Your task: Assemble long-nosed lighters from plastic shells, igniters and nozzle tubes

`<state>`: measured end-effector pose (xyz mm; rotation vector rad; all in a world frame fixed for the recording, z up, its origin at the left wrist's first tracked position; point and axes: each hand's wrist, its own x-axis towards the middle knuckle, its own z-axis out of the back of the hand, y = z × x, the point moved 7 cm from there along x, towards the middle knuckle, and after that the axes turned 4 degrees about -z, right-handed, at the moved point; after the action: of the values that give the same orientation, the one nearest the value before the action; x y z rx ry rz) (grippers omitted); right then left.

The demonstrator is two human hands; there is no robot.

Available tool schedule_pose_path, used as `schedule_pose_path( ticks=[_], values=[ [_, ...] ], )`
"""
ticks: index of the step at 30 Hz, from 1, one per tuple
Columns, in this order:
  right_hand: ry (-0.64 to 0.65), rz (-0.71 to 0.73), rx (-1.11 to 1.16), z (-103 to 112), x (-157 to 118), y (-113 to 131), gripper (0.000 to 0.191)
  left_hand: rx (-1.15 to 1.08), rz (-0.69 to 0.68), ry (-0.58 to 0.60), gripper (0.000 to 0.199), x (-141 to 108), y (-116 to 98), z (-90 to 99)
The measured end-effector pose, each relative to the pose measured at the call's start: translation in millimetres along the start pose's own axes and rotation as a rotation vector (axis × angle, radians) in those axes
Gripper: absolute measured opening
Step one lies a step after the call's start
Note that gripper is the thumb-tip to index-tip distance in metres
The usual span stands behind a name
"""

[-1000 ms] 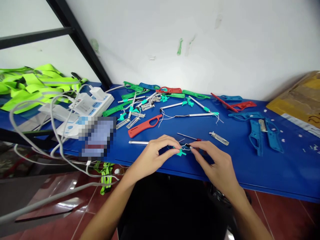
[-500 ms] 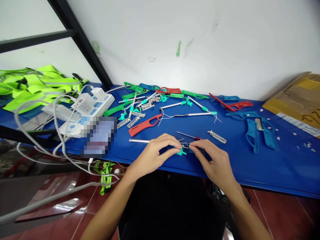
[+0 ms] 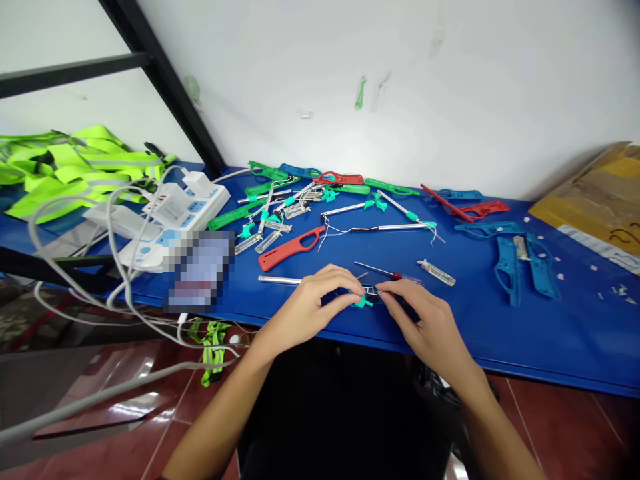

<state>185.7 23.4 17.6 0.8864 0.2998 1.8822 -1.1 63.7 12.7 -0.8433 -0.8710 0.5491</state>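
My left hand [image 3: 325, 297] is closed in a pinch on a lighter nozzle assembly. Its metal tube [image 3: 280, 280] sticks out to the left beneath the hand, and a green plastic piece [image 3: 363, 301] shows below the fingertips. A thin white wire [image 3: 371, 290] loops between my hands beside a small dark part. Thumb and forefinger of my right hand [image 3: 427, 317] pinch the wire's right end; the exact contact is partly hidden. Just beyond the fingers lies a screwdriver [image 3: 407, 279] with a red handle. A clear fuel tank [image 3: 437, 272] rests to its right.
A red lighter shell [image 3: 290, 249] lies behind my left hand, before several nozzle assemblies [image 3: 345, 209]. Blue shell halves [image 3: 509, 267] are at right, near a cardboard box [image 3: 595, 193]. A phone [image 3: 200, 270], a power strip [image 3: 213, 200] and loose cables occupy the left.
Both hands keep their pinch at nearly the same place. The right fingertips have shifted very slightly left, and the view has moved a little.
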Motion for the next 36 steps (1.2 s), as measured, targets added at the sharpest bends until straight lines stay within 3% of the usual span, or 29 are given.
schedule_pose_path(
  ticks=[7, 14, 27, 32, 36],
  values=[
    [-0.002, 0.001, -0.017, -2, 0, -2, 0.013, -0.022, 0.069, -0.050, 0.010, -1, 5, 3.4],
    [0.004, 0.016, 0.027, -1, 0, 2, 0.012, 0.021, -0.011, -0.057, 0.009, 0, -3, 4.4],
    [0.004, 0.070, 0.025, 1, -2, 7, 0.017, -0.035, 0.059, -0.095, 0.011, -1, -1, 7.5],
    [0.013, 0.061, 0.022, 0, -2, 7, 0.017, -0.110, 0.094, -0.148, 0.027, -6, -2, 14.7],
    [0.019, 0.068, 0.004, 0, -2, 7, 0.019, -0.090, 0.035, -0.162, 0.039, -9, -5, 16.9]
  ],
)
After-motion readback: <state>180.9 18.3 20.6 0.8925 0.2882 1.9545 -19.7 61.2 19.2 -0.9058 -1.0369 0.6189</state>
